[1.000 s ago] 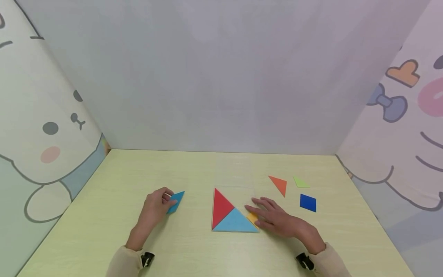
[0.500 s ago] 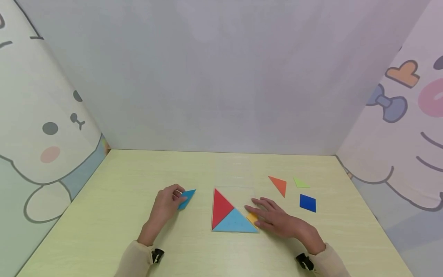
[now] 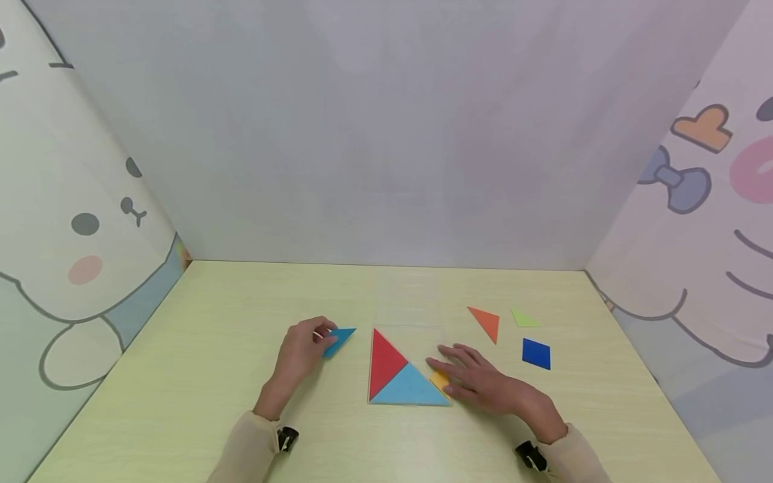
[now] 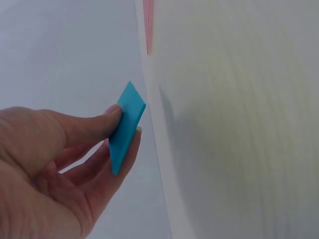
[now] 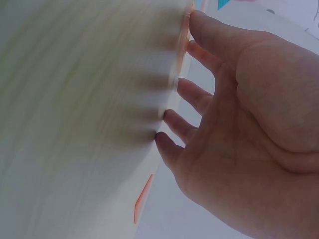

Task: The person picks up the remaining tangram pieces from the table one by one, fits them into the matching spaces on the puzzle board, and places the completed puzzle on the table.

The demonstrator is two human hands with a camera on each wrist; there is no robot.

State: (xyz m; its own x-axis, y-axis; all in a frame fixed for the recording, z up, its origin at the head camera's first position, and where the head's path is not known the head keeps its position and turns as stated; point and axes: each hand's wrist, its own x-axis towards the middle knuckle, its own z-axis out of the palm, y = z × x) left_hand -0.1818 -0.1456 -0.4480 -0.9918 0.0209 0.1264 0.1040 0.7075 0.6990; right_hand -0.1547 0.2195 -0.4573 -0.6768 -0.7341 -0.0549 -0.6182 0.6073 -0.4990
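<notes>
Between thumb and fingers, my left hand [image 3: 298, 349] pinches a blue parallelogram tangram piece [image 3: 342, 341]; in the left wrist view the piece [image 4: 128, 124] tilts above the pale table. To its right, a red triangle [image 3: 385, 365] and a light blue triangle [image 3: 410, 389] lie side by side inside a clear square tray [image 3: 417, 326]. My right hand [image 3: 489, 386] rests with fingers spread at the tray's right side, fingertips down. Its thumb and index finger are at a small yellow piece [image 3: 439, 381] along the light blue triangle's slanted edge, partly hidden by the hand.
Right of the tray lie an orange triangle [image 3: 488, 325], a small green triangle [image 3: 524, 320] and a dark blue four-sided piece [image 3: 536, 353]. A faint clear sheet [image 3: 407, 295] lies behind the tray. Fabric walls [image 3: 386, 168] enclose the table's back and sides.
My left hand has moved right and slightly away from me, bringing the blue parallelogram piece closer to the tray. The right hand and the other pieces have stayed in place.
</notes>
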